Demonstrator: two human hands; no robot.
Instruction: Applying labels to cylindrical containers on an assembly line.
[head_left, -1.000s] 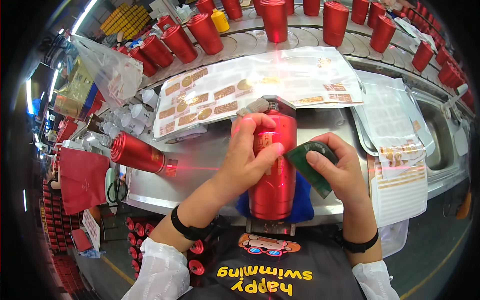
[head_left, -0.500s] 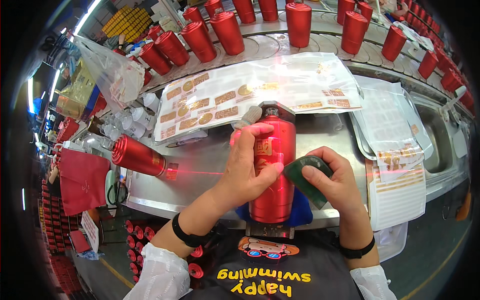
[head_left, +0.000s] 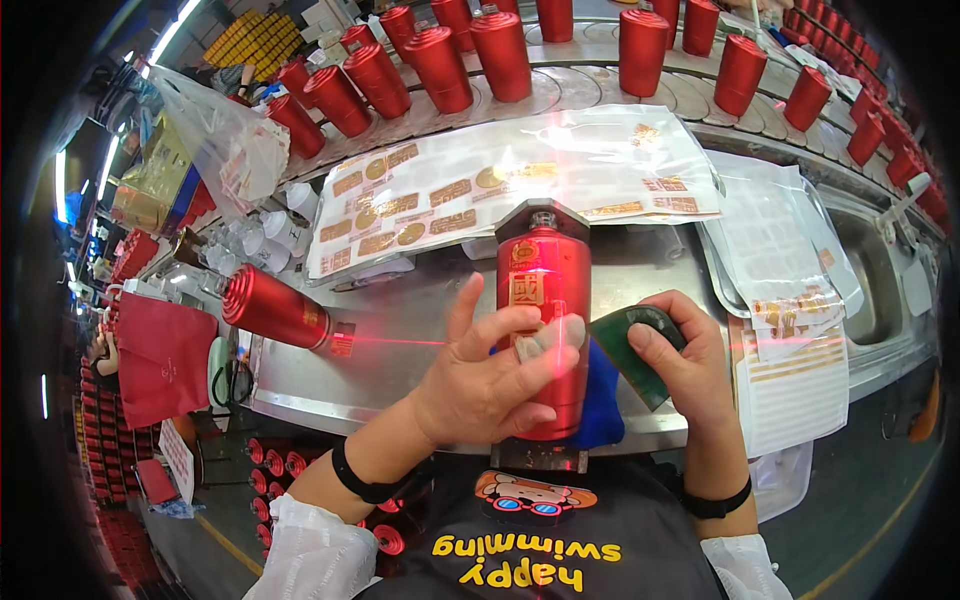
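Observation:
A red bottle with gold labels lies lengthwise on a blue pad at the front of the steel bench. My left hand presses on its lower body, fingers spread, thumb and forefinger pinching a small pale sticker against it. Just right of the bottle, my right hand grips a dark green pad. A thin red laser line runs across the bench to the bottle.
Another red bottle lies on its side at the left. Sheets of gold stickers cover the bench behind, more sheets lie to the right. Several red bottles stand on the curved conveyor at the back. A clear plastic bag sits at far left.
My left hand has slid down the bottle and opened its fingers, uncovering the gold label. The right hand with the green pad stayed beside the bottle.

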